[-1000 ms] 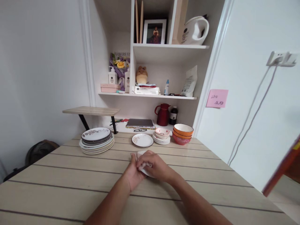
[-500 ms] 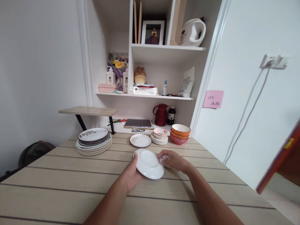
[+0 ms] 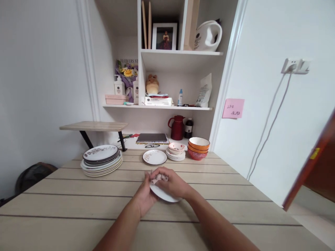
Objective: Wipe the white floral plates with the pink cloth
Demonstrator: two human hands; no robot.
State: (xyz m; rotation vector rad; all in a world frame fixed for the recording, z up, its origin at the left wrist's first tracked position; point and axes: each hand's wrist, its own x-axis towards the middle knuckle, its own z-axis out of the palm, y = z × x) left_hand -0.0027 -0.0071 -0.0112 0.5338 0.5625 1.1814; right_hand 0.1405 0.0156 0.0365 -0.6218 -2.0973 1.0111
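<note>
Tilted above the table, a white plate (image 3: pixel 165 196) is gripped at its left edge by my left hand (image 3: pixel 145 196). My right hand (image 3: pixel 173 182) lies across the plate's upper part, its fingers closed on a crumpled, pale pinkish cloth (image 3: pixel 159 178) pressed against the plate near the left rim. The two hands almost meet there, and much of the plate is hidden beneath the right one. Just beyond them, a flat plate with a dark rim and a floral print (image 3: pixel 155 157) rests on the table.
A tall stack of plates (image 3: pixel 101 164) stands at the left, near a raised wooden shelf (image 3: pixel 94 126). Small plates with a pink-patterned bowl (image 3: pixel 176 149) on top and stacked orange and red bowls (image 3: pixel 199 147) are at the back right. Behind stand a red jug (image 3: pixel 177 128) and a dark bottle (image 3: pixel 188 128).
My right hand has moved left with the cloth, from the plate's right edge across to its upper left. The left hand keeps its hold on the plate. The view has shifted slightly.
</note>
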